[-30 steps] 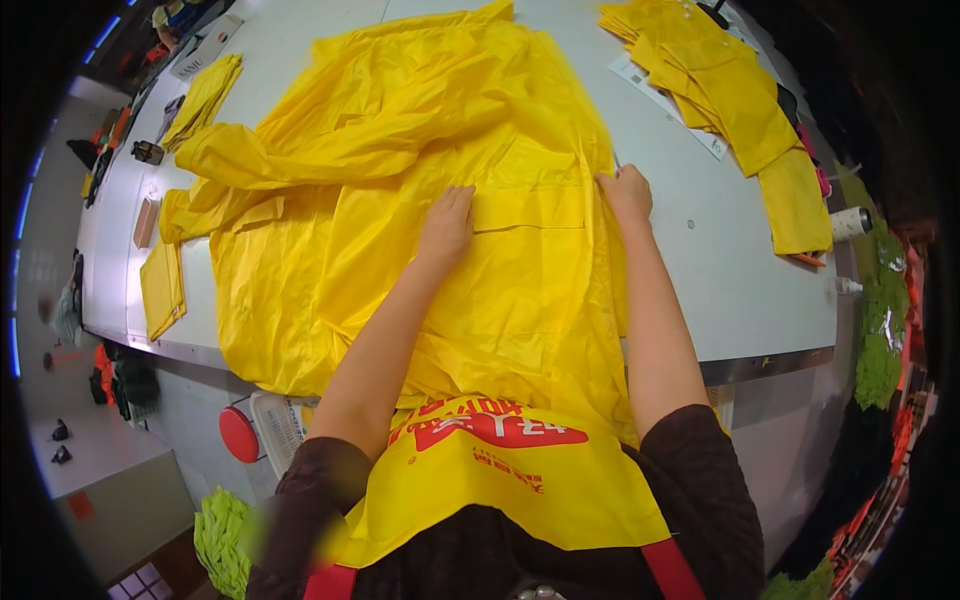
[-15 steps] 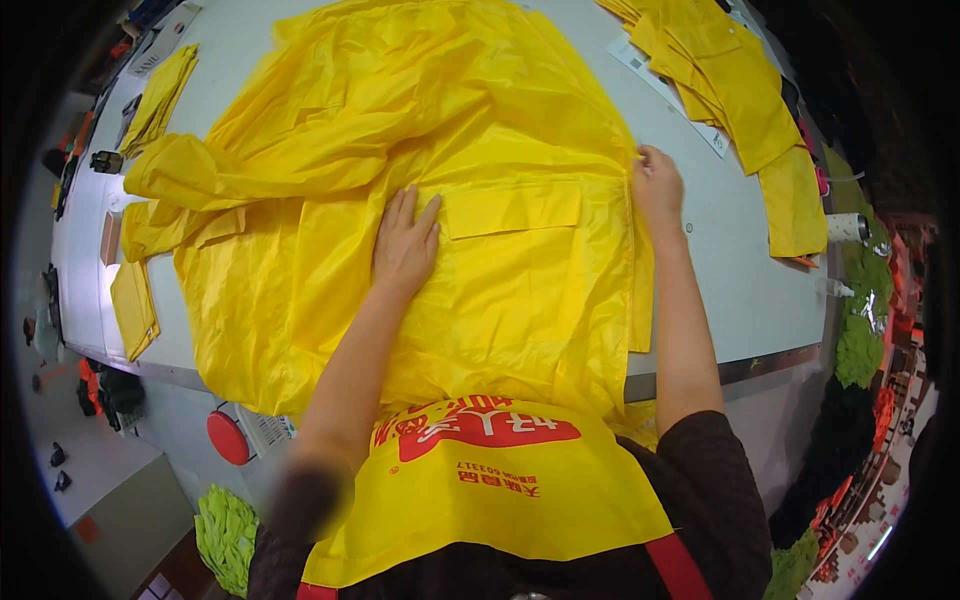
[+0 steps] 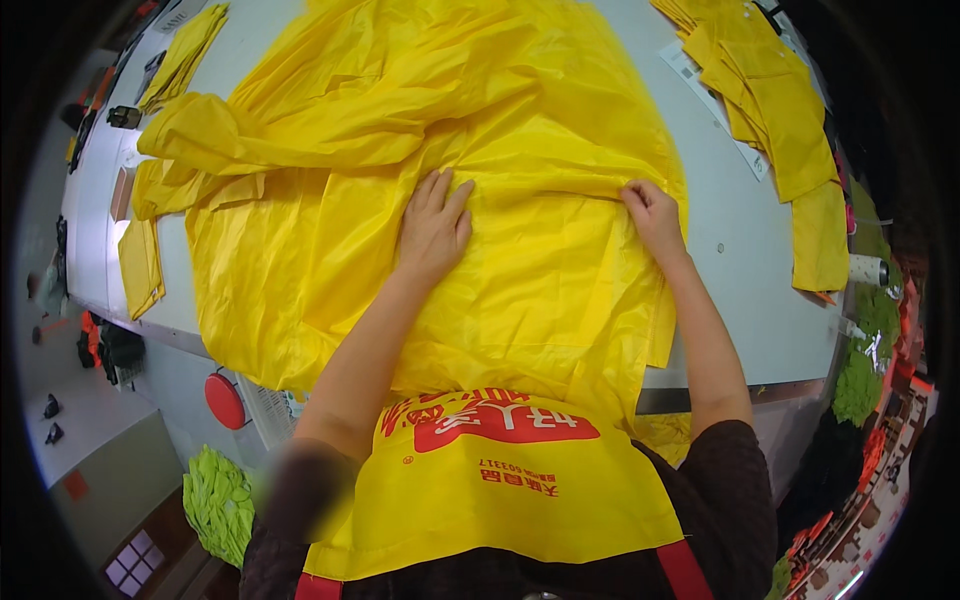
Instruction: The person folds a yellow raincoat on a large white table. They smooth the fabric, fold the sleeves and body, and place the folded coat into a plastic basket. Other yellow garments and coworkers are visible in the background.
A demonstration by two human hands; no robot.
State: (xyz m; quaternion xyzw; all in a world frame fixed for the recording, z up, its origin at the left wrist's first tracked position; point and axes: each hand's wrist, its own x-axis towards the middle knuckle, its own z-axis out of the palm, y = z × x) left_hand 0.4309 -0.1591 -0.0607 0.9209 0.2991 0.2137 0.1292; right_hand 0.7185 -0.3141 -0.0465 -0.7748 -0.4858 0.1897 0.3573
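Note:
A large yellow garment of thin, wrinkled fabric is spread over the table, its near side reaching my apron. My left hand rests flat on it with the fingers a little apart, beside a pocket. At the pocket's right upper corner, my right hand has thumb and fingers pinched on the pocket flap. The flap is turned up along its lower edge. Below it lies the pocket's smooth panel. Bunched fabric, perhaps a sleeve, lies on the garment's left.
Folded yellow pieces lie in a stack at the right, over a white ruler-like strip. More folded yellow pieces are at the far left. A white cup stands at the right edge; a red round seat is below the table.
My right hand has moved left from the garment's right edge to the pocket flap's corner. The flap, flat before, is now lifted. My left hand stays on the fabric; the view has shifted slightly.

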